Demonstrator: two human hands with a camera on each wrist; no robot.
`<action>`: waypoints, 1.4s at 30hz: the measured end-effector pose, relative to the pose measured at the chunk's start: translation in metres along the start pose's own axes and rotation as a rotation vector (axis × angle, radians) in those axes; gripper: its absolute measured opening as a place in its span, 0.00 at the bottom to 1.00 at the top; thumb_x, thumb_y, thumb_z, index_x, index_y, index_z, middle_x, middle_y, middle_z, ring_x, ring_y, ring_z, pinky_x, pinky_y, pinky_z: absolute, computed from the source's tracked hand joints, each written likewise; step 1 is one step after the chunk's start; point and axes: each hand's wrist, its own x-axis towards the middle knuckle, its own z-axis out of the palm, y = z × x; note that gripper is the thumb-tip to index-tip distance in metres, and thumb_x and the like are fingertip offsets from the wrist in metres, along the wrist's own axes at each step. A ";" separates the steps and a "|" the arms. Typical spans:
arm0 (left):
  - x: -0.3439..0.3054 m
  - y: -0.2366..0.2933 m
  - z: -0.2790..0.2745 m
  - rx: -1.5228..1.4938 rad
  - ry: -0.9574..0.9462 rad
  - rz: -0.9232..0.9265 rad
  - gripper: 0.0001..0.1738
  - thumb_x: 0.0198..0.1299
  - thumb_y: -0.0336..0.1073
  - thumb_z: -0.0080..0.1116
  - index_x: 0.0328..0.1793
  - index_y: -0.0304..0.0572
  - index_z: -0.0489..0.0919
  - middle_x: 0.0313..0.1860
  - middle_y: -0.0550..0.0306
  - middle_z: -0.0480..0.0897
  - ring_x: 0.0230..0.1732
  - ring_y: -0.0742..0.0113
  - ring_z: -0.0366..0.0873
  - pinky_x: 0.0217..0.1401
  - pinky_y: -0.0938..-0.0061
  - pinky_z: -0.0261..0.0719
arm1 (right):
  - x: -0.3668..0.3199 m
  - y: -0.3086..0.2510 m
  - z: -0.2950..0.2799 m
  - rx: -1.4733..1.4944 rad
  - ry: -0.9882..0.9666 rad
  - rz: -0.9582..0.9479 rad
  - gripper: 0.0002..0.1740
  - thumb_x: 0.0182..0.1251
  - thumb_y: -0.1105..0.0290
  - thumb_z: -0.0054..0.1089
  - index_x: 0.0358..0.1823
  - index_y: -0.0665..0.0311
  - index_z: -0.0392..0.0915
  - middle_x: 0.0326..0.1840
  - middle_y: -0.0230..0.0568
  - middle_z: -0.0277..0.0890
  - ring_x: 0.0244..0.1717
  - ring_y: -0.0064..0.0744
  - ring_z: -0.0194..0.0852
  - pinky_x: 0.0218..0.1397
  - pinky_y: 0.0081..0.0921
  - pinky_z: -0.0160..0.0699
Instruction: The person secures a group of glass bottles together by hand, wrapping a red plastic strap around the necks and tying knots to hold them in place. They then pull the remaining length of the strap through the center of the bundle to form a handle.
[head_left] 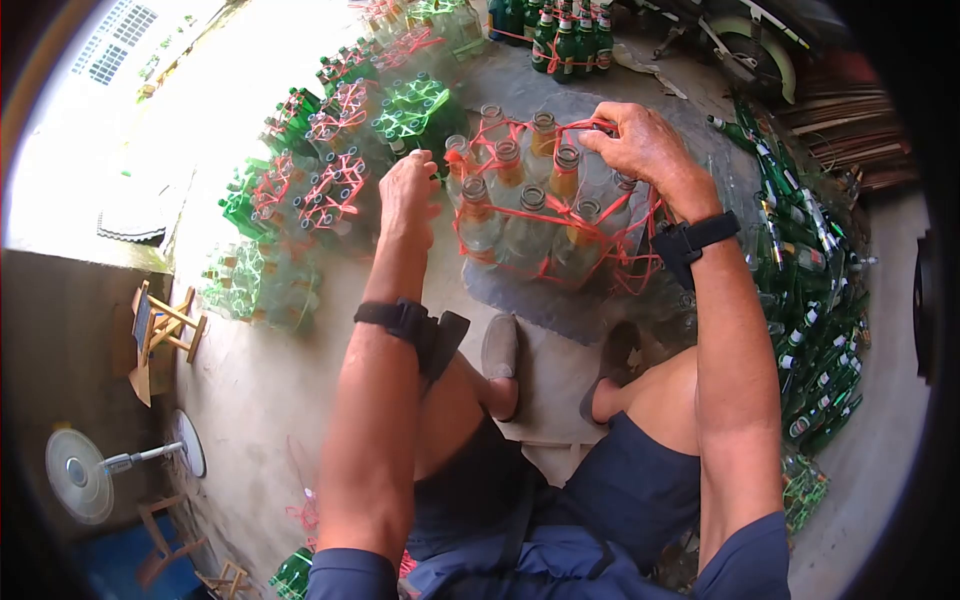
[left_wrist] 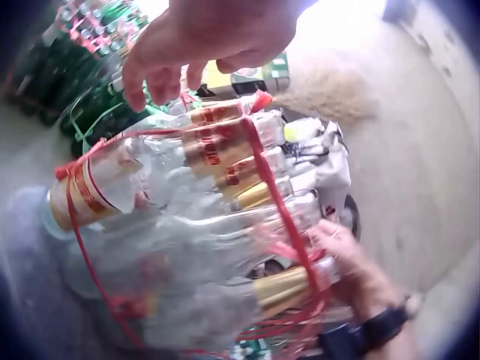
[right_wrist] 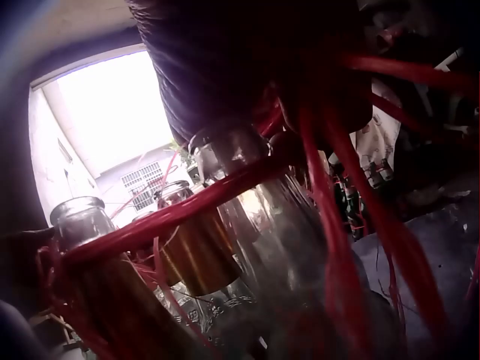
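A bundle of clear glass bottles (head_left: 525, 235), several with gold labels round their necks, stands in front of the person, bound with red plastic string (right_wrist: 180, 210). At the bundle's far right corner the right hand (head_left: 650, 150) pinches the red string between thumb and fingers. Loose strands of it hang beside the necks in the right wrist view. The left hand (head_left: 407, 195) is held in the air just left of the bundle, its fingers loosely bent and holding nothing. From the left wrist, that hand (left_wrist: 217, 34) appears above the bottles, apart from the string.
Tied bundles of green and clear bottles (head_left: 340, 185) crowd the left and back. Loose green bottles (head_left: 800, 260) are heaped on the right. A dark slab (head_left: 520, 300) lies under the bundle. A fan (head_left: 80, 475) and wooden stool (head_left: 165, 330) stand left; a motorbike wheel (head_left: 750, 55) is behind.
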 end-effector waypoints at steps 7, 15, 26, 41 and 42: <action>0.028 -0.075 0.004 -0.152 -0.132 -0.105 0.35 0.73 0.61 0.55 0.76 0.47 0.78 0.78 0.52 0.74 0.75 0.54 0.71 0.71 0.48 0.71 | 0.002 0.005 0.003 0.032 0.006 0.007 0.26 0.68 0.48 0.70 0.54 0.61 0.87 0.54 0.55 0.89 0.58 0.58 0.86 0.61 0.49 0.82; 0.062 -0.131 0.012 -0.384 -0.170 -0.117 0.38 0.75 0.66 0.53 0.73 0.41 0.79 0.68 0.52 0.83 0.66 0.54 0.82 0.63 0.55 0.83 | 0.001 0.014 0.007 0.150 0.003 -0.010 0.23 0.68 0.51 0.70 0.49 0.66 0.86 0.37 0.52 0.84 0.41 0.47 0.82 0.47 0.44 0.78; 0.061 -0.154 0.019 -0.594 -0.179 -0.042 0.32 0.77 0.62 0.55 0.70 0.44 0.81 0.62 0.56 0.86 0.61 0.59 0.84 0.65 0.61 0.83 | 0.004 0.015 0.005 0.144 0.002 -0.056 0.24 0.66 0.51 0.71 0.42 0.69 0.85 0.39 0.62 0.86 0.45 0.61 0.85 0.50 0.49 0.81; 0.065 -0.141 0.029 -0.593 -0.202 -0.093 0.28 0.77 0.57 0.56 0.66 0.43 0.84 0.58 0.57 0.88 0.56 0.62 0.85 0.60 0.64 0.85 | -0.005 0.021 -0.001 0.126 0.056 -0.061 0.22 0.63 0.56 0.70 0.36 0.73 0.82 0.28 0.62 0.81 0.32 0.61 0.80 0.40 0.50 0.78; 0.069 -0.143 0.028 -0.595 -0.201 -0.090 0.28 0.77 0.57 0.56 0.66 0.43 0.84 0.58 0.57 0.88 0.56 0.62 0.85 0.60 0.64 0.85 | -0.006 0.022 0.000 0.123 0.068 -0.073 0.22 0.63 0.56 0.70 0.36 0.73 0.82 0.28 0.62 0.81 0.32 0.60 0.80 0.40 0.49 0.78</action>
